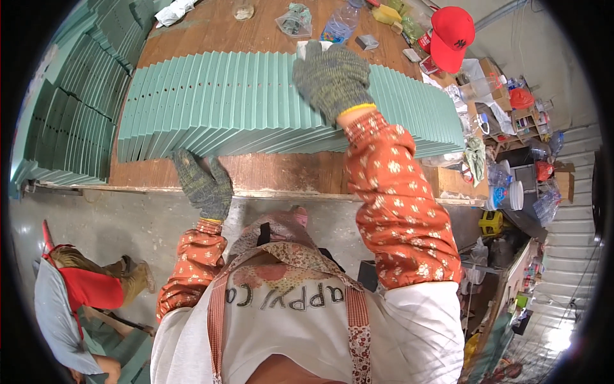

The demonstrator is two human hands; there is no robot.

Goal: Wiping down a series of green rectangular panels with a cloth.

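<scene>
A long row of pale green panels point(211, 96), leaning on one another with small holes along them, spans the wooden table in front of me. My right hand point(332, 80), in a grey-green knit glove with a yellow cuff, lies over the row right of its middle, fingers extended to the far edge. A white piece, like cloth or paper point(325, 45), peeks out at those fingertips; whether it is held cannot be told. At the near lower edge, left of centre, my gloved left hand point(204, 185) has thumb and fingers apart, its fingertips close against the panels.
More green panels point(73, 96) are stacked at the left. A plastic bottle point(341, 22), a clear bag point(295, 20) and a red cap point(451, 38) are beyond the row. Cluttered shelves point(521, 121) stand right. A co-worker point(70, 307) bends at the lower left.
</scene>
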